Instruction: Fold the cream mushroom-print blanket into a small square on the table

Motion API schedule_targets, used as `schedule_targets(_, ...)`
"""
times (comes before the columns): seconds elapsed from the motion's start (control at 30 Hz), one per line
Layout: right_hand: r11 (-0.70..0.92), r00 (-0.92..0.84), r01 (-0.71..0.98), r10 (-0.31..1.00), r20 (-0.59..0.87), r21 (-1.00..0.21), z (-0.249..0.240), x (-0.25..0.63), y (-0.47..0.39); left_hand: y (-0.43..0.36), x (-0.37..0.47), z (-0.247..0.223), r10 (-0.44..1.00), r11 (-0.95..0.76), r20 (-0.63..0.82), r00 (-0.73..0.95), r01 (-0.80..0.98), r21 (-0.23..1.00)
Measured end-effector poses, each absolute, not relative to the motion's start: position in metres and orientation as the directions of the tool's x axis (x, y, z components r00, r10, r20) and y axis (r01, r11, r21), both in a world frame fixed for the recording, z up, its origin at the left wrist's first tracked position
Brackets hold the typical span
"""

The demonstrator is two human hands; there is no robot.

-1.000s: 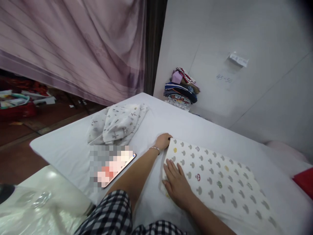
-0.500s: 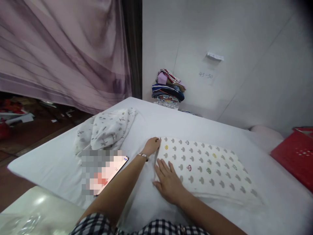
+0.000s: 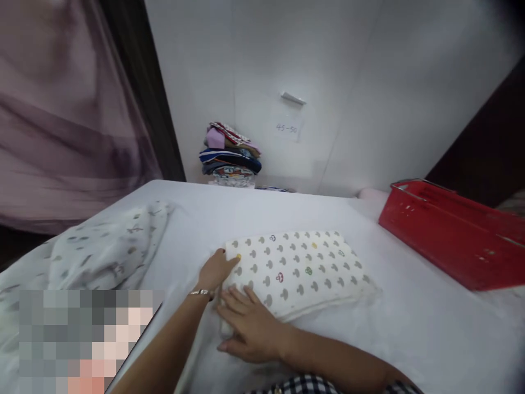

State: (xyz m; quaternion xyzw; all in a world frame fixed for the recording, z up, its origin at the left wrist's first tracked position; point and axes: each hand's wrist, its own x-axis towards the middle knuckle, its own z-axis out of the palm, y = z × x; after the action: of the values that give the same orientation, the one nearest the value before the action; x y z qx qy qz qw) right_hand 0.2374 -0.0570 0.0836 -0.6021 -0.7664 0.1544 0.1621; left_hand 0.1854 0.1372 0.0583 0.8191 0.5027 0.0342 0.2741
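Observation:
A folded white cloth [image 3: 295, 268] printed with grey mushrooms and a few coloured ones lies flat before me. My left hand [image 3: 213, 271] is at its far left corner, thumb on top and fingers closed around the edge, partly hidden. My right hand [image 3: 252, 323] rests flat on the near left part of the cloth, fingers spread. To the left of my hands, a crumpled white printed cloth [image 3: 110, 241] lies in a loose heap.
Everything lies on a white-covered table [image 3: 328, 213]. A red basket [image 3: 451, 235] stands at the right. Folded clothes [image 3: 232, 156] are stacked by the wall at the back. A phone [image 3: 133, 350], mostly blurred out, lies at lower left. A pinkish curtain [image 3: 61, 109] hangs at the left.
The view has swung right, bringing more of the red basket into sight. My left thumb now stretches over the cloth's top. My right hand stays flat on the cloth.

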Motion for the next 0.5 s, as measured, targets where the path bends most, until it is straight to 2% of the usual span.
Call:
schedule_targets(0.13,0.025,0.01,0.917,0.996,0.087,-0.398,0.084,0.27,-0.069,0.134,0.179,0.06,0.838,-0.325,-0.234,0.493,0.795,0.512)
schedule_targets(0.23,-0.152,0.172,0.929,0.985,0.029,-0.336,0.062,0.291,-0.076,0.126,0.176,0.055,0.833,-0.311,-0.233,0.501,0.774,0.552)
schedule_targets(0.37,-0.198,0.2,0.928,0.979,-0.028,-0.316,0.04,0.297,-0.078,0.118,0.178,0.045,0.83,-0.251,-0.193,0.523,0.66,0.708)
schedule_targets(0.5,-0.189,0.172,0.902,0.982,-0.077,-0.388,0.053,0.305,-0.083,0.128,0.172,0.046,0.86,-0.231,-0.17,0.482,0.664,0.711)
